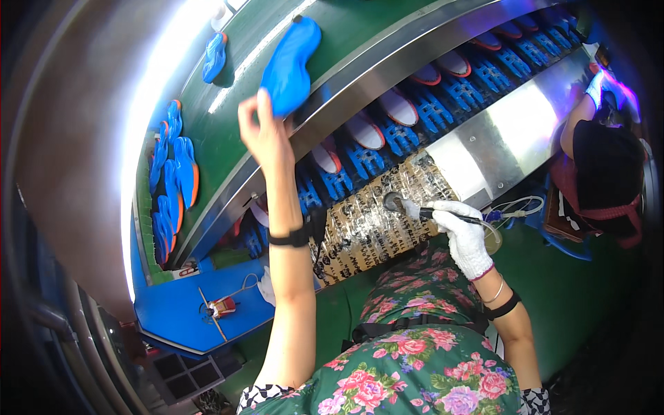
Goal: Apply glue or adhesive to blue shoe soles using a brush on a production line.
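Note:
My left hand, bare, reaches up over the green conveyor belt. Its thumb and fingers pinch the lower end of a glossy blue shoe sole, tilted above the belt near the metal rail. In a white knitted glove, my right hand wraps round a black-handled brush. The brush's pale head points left, beside a dark round spot on the tape-covered cardboard. A pale tube or cord runs near the handle; whether it joins the brush I cannot tell.
Several blue soles with orange edges lie along the belt's left side, one more farther up. Beyond the steel rail, white-faced soles with red rims sit among blue holders. A co-worker is at the right. A blue table stands lower left.

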Tool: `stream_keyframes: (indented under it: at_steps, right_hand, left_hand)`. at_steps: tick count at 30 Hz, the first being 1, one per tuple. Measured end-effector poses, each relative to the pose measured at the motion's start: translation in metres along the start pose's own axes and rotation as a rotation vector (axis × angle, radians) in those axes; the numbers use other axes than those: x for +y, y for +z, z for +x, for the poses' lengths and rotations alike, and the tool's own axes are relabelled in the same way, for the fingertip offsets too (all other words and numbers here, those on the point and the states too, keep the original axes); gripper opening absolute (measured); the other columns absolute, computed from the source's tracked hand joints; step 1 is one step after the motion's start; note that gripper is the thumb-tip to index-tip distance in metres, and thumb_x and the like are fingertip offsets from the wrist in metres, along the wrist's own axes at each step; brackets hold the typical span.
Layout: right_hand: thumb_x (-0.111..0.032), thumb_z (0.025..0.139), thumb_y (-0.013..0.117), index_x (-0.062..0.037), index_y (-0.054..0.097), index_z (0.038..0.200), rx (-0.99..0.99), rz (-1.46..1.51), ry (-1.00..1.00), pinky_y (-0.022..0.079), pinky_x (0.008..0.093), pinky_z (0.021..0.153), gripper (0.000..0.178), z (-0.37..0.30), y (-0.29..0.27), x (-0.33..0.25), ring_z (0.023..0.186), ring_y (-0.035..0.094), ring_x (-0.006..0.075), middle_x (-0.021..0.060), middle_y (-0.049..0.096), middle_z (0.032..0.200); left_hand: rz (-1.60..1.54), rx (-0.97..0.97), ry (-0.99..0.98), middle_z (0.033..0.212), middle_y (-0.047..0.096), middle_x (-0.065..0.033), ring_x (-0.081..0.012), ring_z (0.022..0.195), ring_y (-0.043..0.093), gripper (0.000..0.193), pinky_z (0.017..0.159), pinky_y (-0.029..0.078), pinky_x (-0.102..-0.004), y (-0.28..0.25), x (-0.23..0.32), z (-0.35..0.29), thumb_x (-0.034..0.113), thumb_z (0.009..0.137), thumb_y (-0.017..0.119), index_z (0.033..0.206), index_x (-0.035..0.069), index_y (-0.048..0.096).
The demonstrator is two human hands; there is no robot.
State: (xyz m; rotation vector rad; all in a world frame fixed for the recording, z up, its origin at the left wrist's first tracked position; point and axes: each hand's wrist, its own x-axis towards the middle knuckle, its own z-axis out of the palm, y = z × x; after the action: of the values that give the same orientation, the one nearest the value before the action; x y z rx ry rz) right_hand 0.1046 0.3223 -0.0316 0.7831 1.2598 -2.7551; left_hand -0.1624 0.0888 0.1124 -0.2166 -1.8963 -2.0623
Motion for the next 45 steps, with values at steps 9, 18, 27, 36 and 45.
stream_keyframes:
  at_steps: [9, 18, 27, 36, 45]
  right_hand:
    - [0.006, 0.086, 0.069, 0.0027, 0.076, 0.106, -0.186, 0.104, -0.134, 0.053, 0.0238, 0.071, 0.021, -0.020, 0.038, -0.037, 0.082, 0.068, 0.0122, 0.0150, 0.077, 0.106]
    - [0.003, 0.083, 0.077, 0.0061, 0.075, 0.102, -0.419, -0.135, -0.470, 0.059, 0.0331, 0.088, 0.020, -0.042, 0.123, -0.064, 0.097, 0.073, 0.0218, 0.0176, 0.076, 0.109]
    - [0.001, 0.077, 0.079, -0.0010, 0.078, 0.099, -0.409, -0.605, -0.951, 0.057, 0.0374, 0.081, 0.022, -0.037, 0.143, -0.057, 0.087, 0.073, 0.0259, 0.0173, 0.078, 0.102]
    - [-0.002, 0.076, 0.077, -0.0062, 0.078, 0.114, -0.433, -1.067, -1.247, 0.056, 0.0372, 0.085, 0.038, -0.039, 0.153, -0.051, 0.098, 0.072, 0.0278, 0.0134, 0.076, 0.116]
    - [-0.007, 0.084, 0.072, -0.0060, 0.076, 0.118, -0.415, -0.878, -1.025, 0.056, 0.0404, 0.087, 0.034, -0.040, 0.138, -0.045, 0.102, 0.070, 0.0310, 0.0125, 0.075, 0.116]
  left_hand:
    - [-0.027, 0.018, -0.311, 0.137, 0.057, -0.0182, -0.0279, 0.124, 0.059, 0.082, 0.108, 0.048, -0.0416, -0.061, 0.023, -0.149, -0.001, 0.078, 0.074, 0.152, 0.003, 0.039]
    - [-0.743, -0.342, -0.706, 0.141, 0.055, -0.0241, -0.0395, 0.132, 0.056, 0.090, 0.107, 0.052, -0.0548, -0.059, -0.001, -0.192, 0.028, 0.079, 0.077, 0.153, -0.002, 0.035]
    - [-1.327, -0.259, -0.846, 0.156, 0.048, -0.0088, -0.0304, 0.139, 0.049, 0.101, 0.118, 0.038, -0.0500, -0.052, -0.007, -0.217, 0.088, 0.091, 0.031, 0.160, 0.014, 0.036]
    - [-0.506, -0.137, -0.751, 0.155, 0.047, -0.0108, -0.0269, 0.139, 0.049, 0.100, 0.118, 0.039, -0.0447, -0.029, 0.009, -0.238, 0.086, 0.094, 0.023, 0.159, 0.010, 0.032]
    - [-0.559, -0.061, -0.769, 0.151, 0.050, -0.0104, -0.0281, 0.133, 0.053, 0.100, 0.113, 0.044, -0.0456, -0.042, 0.000, -0.238, 0.088, 0.092, 0.026, 0.159, 0.013, 0.032]
